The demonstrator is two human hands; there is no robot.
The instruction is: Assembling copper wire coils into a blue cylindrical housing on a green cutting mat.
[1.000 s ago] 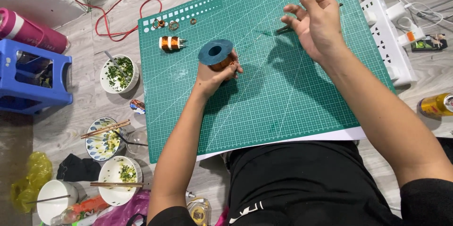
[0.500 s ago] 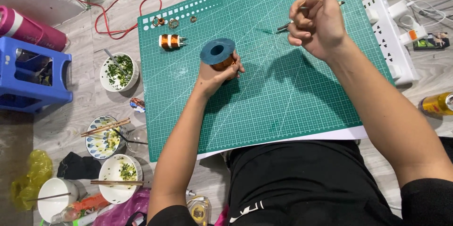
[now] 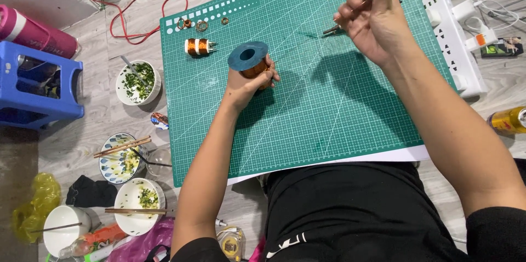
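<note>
My left hand (image 3: 244,85) grips a spool of copper wire (image 3: 253,65) with a blue flange, standing on the green cutting mat (image 3: 329,108) left of its middle. My right hand (image 3: 374,20) hovers above the far right part of the mat, its index finger raised and the other fingers loosely curled and apart. I see nothing in it; any fine wire is too thin to make out. A slim metal tool (image 3: 331,30) lies on the mat just left of that hand. A small wound copper coil (image 3: 198,47) lies to the far left of the spool.
Small metal rings (image 3: 201,25) sit near the mat's far left corner. A white power strip (image 3: 455,37) with plugs runs along the mat's right side, a yellow can (image 3: 507,119) nearer. On the left floor are food bowls (image 3: 137,81), chopsticks, a blue stool (image 3: 33,89) and a red cable (image 3: 137,15).
My right hand closed into a loose fist half a second ago, then rose and opened partly again with the index finger up. The left hand and the spool stayed put.
</note>
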